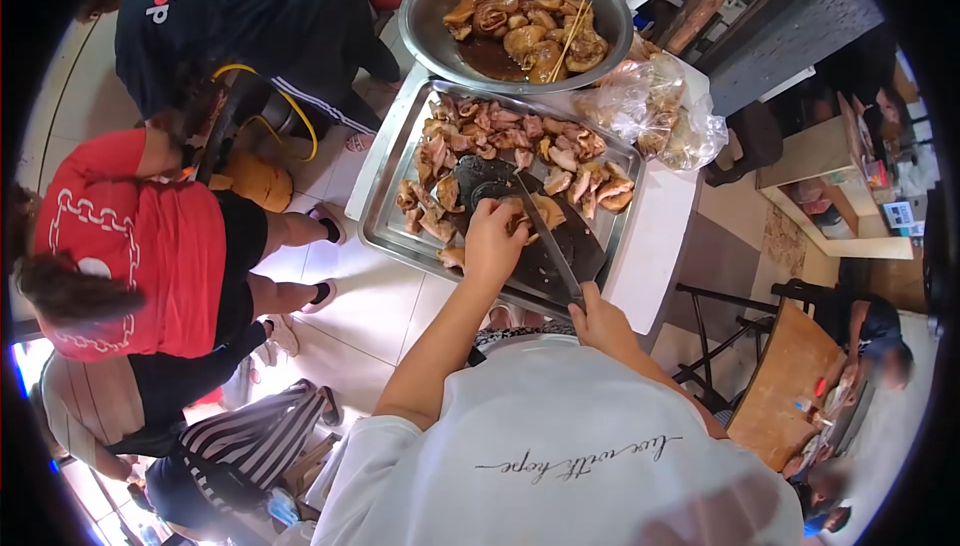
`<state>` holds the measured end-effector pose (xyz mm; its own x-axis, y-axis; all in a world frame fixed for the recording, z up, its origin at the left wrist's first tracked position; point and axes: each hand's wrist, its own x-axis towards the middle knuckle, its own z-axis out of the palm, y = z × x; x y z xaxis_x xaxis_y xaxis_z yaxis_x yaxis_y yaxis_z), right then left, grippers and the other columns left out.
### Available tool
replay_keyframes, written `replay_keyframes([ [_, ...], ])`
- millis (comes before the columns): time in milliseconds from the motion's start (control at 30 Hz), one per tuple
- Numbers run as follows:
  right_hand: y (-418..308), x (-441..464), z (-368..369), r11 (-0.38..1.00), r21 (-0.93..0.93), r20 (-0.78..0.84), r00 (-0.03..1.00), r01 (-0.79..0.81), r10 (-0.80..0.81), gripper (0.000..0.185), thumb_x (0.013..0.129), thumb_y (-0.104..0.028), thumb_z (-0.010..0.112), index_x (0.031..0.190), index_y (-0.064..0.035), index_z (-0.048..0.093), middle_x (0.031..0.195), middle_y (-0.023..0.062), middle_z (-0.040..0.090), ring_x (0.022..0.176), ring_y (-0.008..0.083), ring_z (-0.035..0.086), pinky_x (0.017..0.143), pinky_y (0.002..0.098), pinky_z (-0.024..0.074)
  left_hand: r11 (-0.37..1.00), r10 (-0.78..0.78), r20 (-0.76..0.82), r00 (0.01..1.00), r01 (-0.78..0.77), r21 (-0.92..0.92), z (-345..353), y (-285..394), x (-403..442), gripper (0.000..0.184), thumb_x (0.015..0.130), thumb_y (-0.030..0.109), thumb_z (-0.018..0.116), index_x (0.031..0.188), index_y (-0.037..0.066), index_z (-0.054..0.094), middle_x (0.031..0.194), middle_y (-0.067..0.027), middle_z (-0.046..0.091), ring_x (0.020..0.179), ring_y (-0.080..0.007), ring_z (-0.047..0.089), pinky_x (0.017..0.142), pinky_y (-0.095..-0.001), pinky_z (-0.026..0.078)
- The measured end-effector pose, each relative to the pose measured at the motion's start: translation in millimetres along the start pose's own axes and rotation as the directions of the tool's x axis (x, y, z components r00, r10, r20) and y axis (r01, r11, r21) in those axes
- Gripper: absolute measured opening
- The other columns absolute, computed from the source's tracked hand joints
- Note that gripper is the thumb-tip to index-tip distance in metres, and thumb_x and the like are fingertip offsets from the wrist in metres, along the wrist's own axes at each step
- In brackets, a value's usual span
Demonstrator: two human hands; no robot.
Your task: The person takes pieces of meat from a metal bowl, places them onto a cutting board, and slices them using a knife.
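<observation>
My right hand [602, 324] is wrapped round the handle of a long knife [556, 251], its blade pointing away from me over a dark chopping board [575, 236]. Against the blade lies a piece of cooked meat [543, 214], which the fingers of my left hand [495, 238] grip at its near left side. The board rests in a large metal tray [388, 236]. Cut chunks of meat [500, 126] are spread along the tray's far and side parts, and some lie left of the board. How deep the blade sits in the meat I cannot tell.
Beyond the tray stands a steel basin [420, 21] of brown meat with thin wooden skewers [570, 38]. Clear plastic bags [665, 111] lie on the white table [650, 246] to the right. People stand close on the left, one in a red shirt [170, 236], near a gas burner hose [312, 126].
</observation>
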<state>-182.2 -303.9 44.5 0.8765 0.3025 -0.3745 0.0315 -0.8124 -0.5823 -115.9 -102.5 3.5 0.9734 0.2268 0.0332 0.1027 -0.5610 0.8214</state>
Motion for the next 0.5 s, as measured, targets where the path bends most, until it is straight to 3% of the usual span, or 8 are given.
replay_keyframes([
  [67, -1.9, -0.7, -0.8, 0.999, 0.02, 0.062, 0.998, -0.028, 0.027, 0.027, 0.092, -0.021, 0.053, 0.103, -0.002, 0.038, 0.07, 0.0272, 0.06, 0.067, 0.0461, 0.06, 0.056, 0.0538, 0.0447, 0.999, 0.011, -0.019, 1.0, -0.01, 0.048, 3.3, 0.8, 3.5, 0.018, 0.074, 0.011, 0.067, 0.089, 0.002, 0.067, 0.091, -0.0157, 0.056, 0.083, -0.0347, 0.059, 0.075, -0.0412, 0.048],
  [167, -8.4, 9.1, 3.0, 0.998, 0.065, 0.025, 1.0, 0.006, -0.008, 0.026, 0.092, -0.02, 0.052, 0.1, 0.0001, 0.037, 0.069, 0.0273, 0.059, 0.067, 0.0465, 0.06, 0.057, 0.0542, 0.0449, 0.999, -0.034, -0.025, 0.999, 0.035, 0.024, 7.8, -4.6, 4.6, 0.017, 0.073, 0.011, 0.067, 0.088, 0.002, 0.068, 0.088, -0.0161, 0.056, 0.078, -0.0347, 0.06, 0.071, -0.0409, 0.049],
  [200, -18.1, 14.6, 2.3, 0.998, 0.032, 0.041, 0.998, -0.052, 0.051, 0.024, 0.093, -0.019, 0.051, 0.099, 0.0007, 0.037, 0.069, 0.0275, 0.059, 0.067, 0.0466, 0.06, 0.058, 0.0547, 0.0449, 0.999, -0.013, -0.038, 0.999, 0.014, 0.045, 10.1, -8.4, 5.4, 0.016, 0.073, 0.01, 0.067, 0.087, 0.002, 0.068, 0.087, -0.0165, 0.056, 0.076, -0.0351, 0.059, 0.07, -0.0409, 0.049],
  [333, -28.9, 55.0, 12.7, 0.995, 0.085, 0.04, 0.998, -0.045, 0.042, 0.023, 0.093, -0.018, 0.05, 0.099, 0.0009, 0.039, 0.07, 0.0273, 0.06, 0.067, 0.0459, 0.06, 0.059, 0.0545, 0.0453, 0.996, -0.014, -0.018, 1.0, 0.015, 0.084, 8.7, -9.2, 5.7, 0.014, 0.073, 0.009, 0.067, 0.084, 0.001, 0.067, 0.086, -0.0169, 0.056, 0.077, -0.0357, 0.059, 0.069, -0.0415, 0.049],
  [500, -28.3, 99.0, 31.9, 0.994, 0.012, -0.077, 0.991, 0.107, -0.106, 0.025, 0.091, -0.018, 0.052, 0.097, 0.0018, 0.039, 0.069, 0.0291, 0.059, 0.069, 0.0467, 0.059, 0.06, 0.0544, 0.0453, 0.999, 0.0, -0.08, 0.997, 0.005, 0.053, 5.6, -5.1, 8.9, 0.012, 0.071, 0.004, 0.067, 0.08, -0.001, 0.063, 0.085, -0.0173, 0.055, 0.076, -0.0369, 0.058, 0.069, -0.0424, 0.048],
])
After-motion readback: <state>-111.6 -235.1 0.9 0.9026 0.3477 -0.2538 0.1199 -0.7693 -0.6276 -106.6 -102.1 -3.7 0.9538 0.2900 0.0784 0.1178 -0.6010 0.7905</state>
